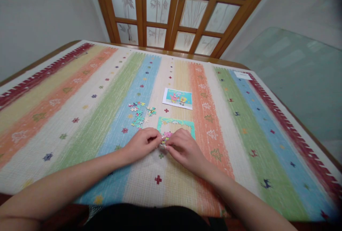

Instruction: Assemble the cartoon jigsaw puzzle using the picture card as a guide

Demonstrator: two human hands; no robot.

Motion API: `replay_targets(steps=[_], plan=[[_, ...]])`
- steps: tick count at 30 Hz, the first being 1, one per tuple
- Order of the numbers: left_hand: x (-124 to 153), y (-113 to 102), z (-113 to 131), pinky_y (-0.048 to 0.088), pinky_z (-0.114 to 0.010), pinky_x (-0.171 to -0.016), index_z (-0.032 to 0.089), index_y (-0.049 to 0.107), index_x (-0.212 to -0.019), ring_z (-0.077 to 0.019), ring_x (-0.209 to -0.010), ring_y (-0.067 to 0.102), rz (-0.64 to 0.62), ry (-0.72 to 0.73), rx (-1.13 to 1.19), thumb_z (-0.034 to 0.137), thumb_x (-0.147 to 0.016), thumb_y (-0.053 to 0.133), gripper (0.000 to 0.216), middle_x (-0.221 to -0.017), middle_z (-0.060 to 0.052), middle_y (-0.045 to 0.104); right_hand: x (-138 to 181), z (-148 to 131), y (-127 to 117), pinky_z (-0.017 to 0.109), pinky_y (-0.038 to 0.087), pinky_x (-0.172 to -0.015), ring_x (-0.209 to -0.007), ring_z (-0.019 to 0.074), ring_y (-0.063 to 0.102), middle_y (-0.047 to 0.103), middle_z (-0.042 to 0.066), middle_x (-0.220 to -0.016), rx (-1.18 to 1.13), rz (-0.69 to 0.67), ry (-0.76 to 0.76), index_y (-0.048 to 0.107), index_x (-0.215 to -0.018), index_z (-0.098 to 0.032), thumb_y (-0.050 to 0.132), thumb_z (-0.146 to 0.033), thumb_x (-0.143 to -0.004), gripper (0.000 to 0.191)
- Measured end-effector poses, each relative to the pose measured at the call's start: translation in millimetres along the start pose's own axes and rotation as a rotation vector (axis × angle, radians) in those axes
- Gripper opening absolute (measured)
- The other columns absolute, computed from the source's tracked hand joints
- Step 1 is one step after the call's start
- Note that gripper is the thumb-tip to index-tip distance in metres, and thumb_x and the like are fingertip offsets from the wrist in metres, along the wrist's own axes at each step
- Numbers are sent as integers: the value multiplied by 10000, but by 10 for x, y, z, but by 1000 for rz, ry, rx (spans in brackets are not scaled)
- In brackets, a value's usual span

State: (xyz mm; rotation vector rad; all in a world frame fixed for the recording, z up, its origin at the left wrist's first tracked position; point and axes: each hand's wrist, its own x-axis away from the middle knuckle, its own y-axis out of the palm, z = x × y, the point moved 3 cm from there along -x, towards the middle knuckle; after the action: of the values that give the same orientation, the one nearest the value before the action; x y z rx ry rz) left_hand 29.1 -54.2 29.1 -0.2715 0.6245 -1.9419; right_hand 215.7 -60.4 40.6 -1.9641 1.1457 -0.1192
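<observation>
Beside the puzzle frame [175,121], the left hand [141,144] and right hand [185,149] pinch small puzzle pieces [164,139] together.

Rainbow-striped tablecloth [80,92], teal-bordered puzzle [176,122]

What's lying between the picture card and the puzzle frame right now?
Nothing loose: the head view shows only bare tablecloth with a printed red cross between picture card and puzzle frame.
</observation>
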Motion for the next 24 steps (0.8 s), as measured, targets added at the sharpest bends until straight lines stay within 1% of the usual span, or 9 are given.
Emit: replay_targets(steps=[4, 9, 12, 14, 15, 17, 19, 21, 24], plan=[[6, -10, -1, 391, -287, -655, 183, 578, -700, -146, -658, 538, -16, 51, -30, 365, -1018, 459, 385, -667, 0, 567, -11, -5, -22, 372, 447, -777, -852, 208, 597, 669, 28, -818, -56, 50, 9, 651, -853, -250, 593, -281, -949, 116], [10, -29, 32, 402, -290, -682, 191, 622, -787, -156, -708, 551, -68, 177, -77, 366, -1043, 445, 358, -715, -12, 598, -24, 24, -63, 369, 457, -776, -843, 203, 612, 680, 28, -825, -86, 100, 29, 660, -868, -246, 593, -253, -958, 112], [12, -64, 75, 408, -298, -704, 187, 601, -775, -168, -747, 554, -103, 274, -164, 364, -1056, 421, 378, -724, -24, 595, -25, 49, -59, 370, 456, -781, -851, 204, 616, 690, 27, -834, -77, 93, 25, 665, -877, -243, 603, -248, -960, 104], [0, -132, 79, 411, -309, -730, 185, 601, -776, -174, -768, 555, -132, 327, -236, 353, -1054, 417, 373, -739, -30, 593, -24, 61, -56, 374, 455, -784, -851, 205, 618, 693, 28, -838, -69, 95, 12, 669, -897, -243, 601, -250, -966, 97], [-12, -186, 64, 411, -313, -744, 184, 608, -787, -175, -777, 558, -148, 349, -266, 345, -1048, 422, 359, -749, -31, 595, -24, 66, -57, 377, 455, -786, -854, 206, 620, 695, 30, -845, -64, 98, 5, 673, -913, -243, 595, -249, -970, 96], [-51, -340, -17, 411, -315, -777, 183, 626, -824, -173, -797, 563, -169, 345, -307, 329, -1036, 442, 316, -780, -30, 608, -25, 74, -65, 383, 456, -794, -863, 208, 625, 701, 37, -864, -54, 105, -6, 679, -949, -243, 582, -242, -977, 102], [-101, -541, -164, 408, -311, -787, 179, 616, -802, -168, -784, 556, -170, 268, -365, 338, -1025, 448, 321, -775, -26, 604, -27, 81, -75, 387, 457, -798, -870, 210, 631, 706, 42, -878, -47, 108, -13, 681, -968, -241, 573, -234, -982, 109], [-144, -756, -343, 399, -298, -753, 180, 616, -794, -167, -750, 543, -153, 163, -418, 370, -1019, 451, 338, -746, -19, 590, -28, 89, -83, 388, 456, -797, -871, 210, 633, 710, 44, -881, -44, 111, -15, 679, -970, -240, 563, -227, -987, 118], [-172, -1013, -569, 367, -278, -674, 178, 613, -756, -156, -670, 517, -133, 79, -456, 411, -1010, 469, 373, -691, -9, 566, -27, 107, -87, 389, 452, -795, -859, 208, 628, 704, 44, -869, -50, 119, -11, 675, -953, -236, 552, -225, -992, 129]])
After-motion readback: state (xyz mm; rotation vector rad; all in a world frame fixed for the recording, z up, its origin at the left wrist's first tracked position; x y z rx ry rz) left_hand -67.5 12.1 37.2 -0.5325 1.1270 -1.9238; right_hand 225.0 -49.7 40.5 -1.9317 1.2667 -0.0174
